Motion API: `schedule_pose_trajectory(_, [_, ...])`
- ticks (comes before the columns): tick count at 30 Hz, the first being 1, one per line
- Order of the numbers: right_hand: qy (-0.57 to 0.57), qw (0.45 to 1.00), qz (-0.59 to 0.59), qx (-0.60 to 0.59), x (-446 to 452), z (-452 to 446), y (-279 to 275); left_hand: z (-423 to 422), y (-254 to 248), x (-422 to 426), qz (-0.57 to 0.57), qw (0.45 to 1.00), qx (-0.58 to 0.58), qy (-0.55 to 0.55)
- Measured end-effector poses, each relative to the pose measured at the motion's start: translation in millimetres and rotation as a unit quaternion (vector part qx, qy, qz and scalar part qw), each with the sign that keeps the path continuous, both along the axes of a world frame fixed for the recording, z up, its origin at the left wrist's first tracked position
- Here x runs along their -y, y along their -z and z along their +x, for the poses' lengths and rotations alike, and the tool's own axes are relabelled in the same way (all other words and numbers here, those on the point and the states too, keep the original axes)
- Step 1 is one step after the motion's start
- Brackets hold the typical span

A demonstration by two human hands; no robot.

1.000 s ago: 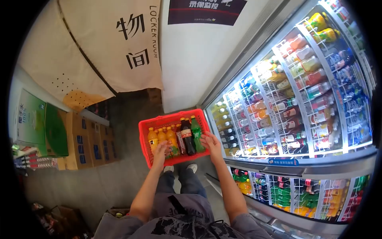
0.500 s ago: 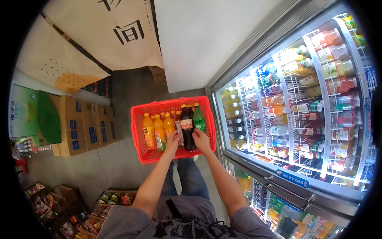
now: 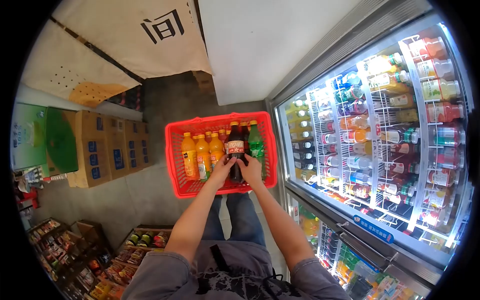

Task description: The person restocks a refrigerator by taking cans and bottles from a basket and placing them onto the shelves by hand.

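A dark cola bottle [image 3: 235,145] with a red label stands nearly upright in the red plastic basket [image 3: 173,176]. Around its lower part, from the left side, are the closed fingers of my left hand [image 3: 221,171]. My right hand [image 3: 251,171] closes on the same bottle from the right. Beside it on the right is a green soda bottle [image 3: 256,145], close to my right fingers. Several orange juice bottles [image 3: 190,159] fill the left of the basket. More dark bottles are partly hidden behind the cola bottle.
On the right, a lit drinks fridge [image 3: 367,135] holds several racks of bottles. Cardboard boxes [image 3: 92,150] are stacked at left. Snack shelves [image 3: 70,255] stand at lower left. A white panel [image 3: 265,50] and hanging cloth curtains [image 3: 165,50] are ahead.
My hands have come closer together around the cola bottle, which sits slightly further up and left within the basket. The view has shifted a little, moving the basket up and right.
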State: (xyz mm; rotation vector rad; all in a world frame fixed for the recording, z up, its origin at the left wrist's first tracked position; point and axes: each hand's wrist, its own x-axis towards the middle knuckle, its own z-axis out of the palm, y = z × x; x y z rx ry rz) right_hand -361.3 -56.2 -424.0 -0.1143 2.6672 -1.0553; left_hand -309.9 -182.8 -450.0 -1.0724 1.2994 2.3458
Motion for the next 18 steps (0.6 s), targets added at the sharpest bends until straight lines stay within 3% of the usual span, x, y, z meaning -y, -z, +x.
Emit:
schedule_pose_trajectory(2, [0.031,0.996,-0.07,0.055,2.8,0.8,-7.3,3.3,-21.3,6.4,0.036,0.998,0.042,0.017])
schedule_pose_trajectory(5, [0.023,0.987,-0.099,0.126,7.2,0.7,-34.9,15.5,-33.4,15.2,0.063,0.998,0.014,0.012])
schedule_pose_trajectory(9, [0.062,0.967,-0.197,0.145,14.7,17.8,-73.4,20.7,-77.2,24.5,-0.009,0.999,0.023,0.02])
schedule_pose_trajectory(16, [0.087,0.924,-0.339,0.158,7.3,44.0,-146.7,24.8,-144.9,40.8,-0.048,0.988,-0.1,0.106])
schedule_pose_trajectory(18, [0.085,0.922,-0.35,0.139,-3.0,50.2,-170.6,23.2,-162.2,37.1,-0.033,0.972,-0.189,0.133])
